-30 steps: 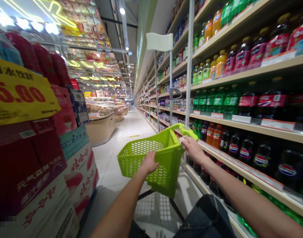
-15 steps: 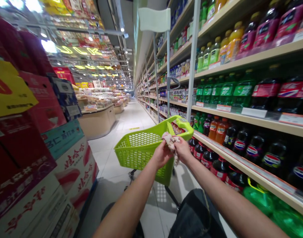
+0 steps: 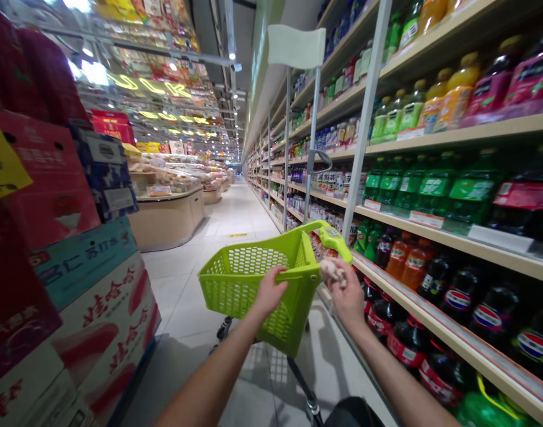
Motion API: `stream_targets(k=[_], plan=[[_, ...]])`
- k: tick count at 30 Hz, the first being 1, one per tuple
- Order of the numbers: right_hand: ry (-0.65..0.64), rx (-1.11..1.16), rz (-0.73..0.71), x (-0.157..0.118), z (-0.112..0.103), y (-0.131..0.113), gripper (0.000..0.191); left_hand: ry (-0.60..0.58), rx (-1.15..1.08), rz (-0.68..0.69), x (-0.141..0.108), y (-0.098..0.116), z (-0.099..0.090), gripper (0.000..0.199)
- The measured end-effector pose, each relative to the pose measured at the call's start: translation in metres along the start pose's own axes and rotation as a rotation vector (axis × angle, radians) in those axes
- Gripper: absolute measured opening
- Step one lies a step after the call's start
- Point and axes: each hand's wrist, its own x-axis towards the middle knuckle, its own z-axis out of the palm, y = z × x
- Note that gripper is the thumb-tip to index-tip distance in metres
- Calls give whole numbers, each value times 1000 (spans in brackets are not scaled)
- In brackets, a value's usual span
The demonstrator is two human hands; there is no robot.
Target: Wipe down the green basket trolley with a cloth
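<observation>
A lime-green shopping cart (image 3: pixel 236 293) with a perforated plastic basket stands before me, turned partly sideways. My left hand (image 3: pixel 269 293) grips the near rim of its basket, fingers over the edge and thumb on the outside. At the cart's handle end, a crumpled whitish cloth (image 3: pixel 331 271) with darker patches is bunched in the closed fingers of my right hand (image 3: pixel 348 296). The cloth lies against the corner by the green handle (image 3: pixel 336 242); whether it presses on the plastic I cannot tell.
Drink shelves (image 3: pixel 431 219) line the right side, close to the cart. Stacked drink cartons (image 3: pixel 106 302) flank the left. A pale panel on a metal pole (image 3: pixel 313 112) rises behind the cart. The tiled aisle (image 3: pixel 236 213) runs ahead past a rounded display counter (image 3: pixel 169 219).
My hands have parted: the left has let go of the cloth and moved to the cart's rim. The right has carried the cloth rightward, towards the handle corner. My view has shifted slightly.
</observation>
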Motion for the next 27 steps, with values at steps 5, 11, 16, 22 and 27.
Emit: stream_targets(k=[5, 11, 16, 22, 27], plan=[[70, -358, -327, 56, -21, 39, 43, -59, 579, -67, 47, -54, -46, 43], [-26, -381, -554, 23, 6, 67, 40, -115, 833, 31, 59, -86, -40, 33], [-276, -316, -731, -55, 19, 83, 33, -101, 839, 75, 45, -81, -29, 30], [-182, -251, -654, -32, -8, 62, 40, -121, 814, 18, 14, -58, -15, 28], [-233, -245, -773, -42, -19, 81, 39, -106, 781, -40, -11, -41, -5, 30]])
